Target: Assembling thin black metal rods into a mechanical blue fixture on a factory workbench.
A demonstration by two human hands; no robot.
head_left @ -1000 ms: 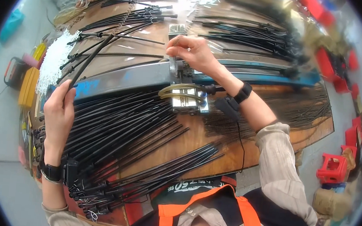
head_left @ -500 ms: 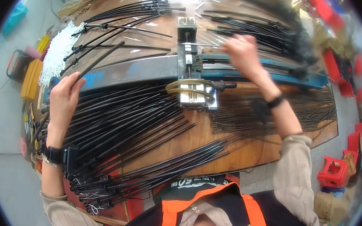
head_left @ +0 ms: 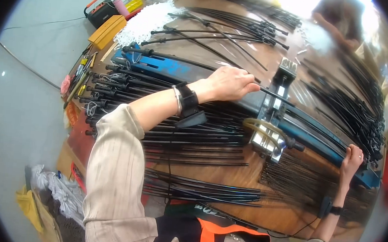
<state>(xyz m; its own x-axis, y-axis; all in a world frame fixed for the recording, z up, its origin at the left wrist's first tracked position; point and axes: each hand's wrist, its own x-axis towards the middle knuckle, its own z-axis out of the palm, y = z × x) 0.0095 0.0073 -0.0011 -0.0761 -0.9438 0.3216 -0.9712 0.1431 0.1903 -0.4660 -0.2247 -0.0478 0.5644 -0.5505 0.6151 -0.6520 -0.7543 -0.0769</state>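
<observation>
From your head, the left fisheye camera looks down across the table point(head_left: 287, 216), fairly near your hands point(head_left: 231, 83), with your chest point(head_left: 175, 234) at the lower edge and floor point(head_left: 23, 120) leftward.

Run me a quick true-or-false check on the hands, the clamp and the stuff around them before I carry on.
1. The left hand holds a dark rod. True.
2. The right hand is at the right-hand part of the long blue rail. True.
3. Both hands wear thick gloves. False: both are bare.
4. The tube looped at the metal clamp is bright red. False: it is a dull yellow.
5. A heap of small white pieces lies toward the upper left of the view. True.
6. The yellow box sits beside the right hand. False: it is at the upper left, far from that hand.
</observation>
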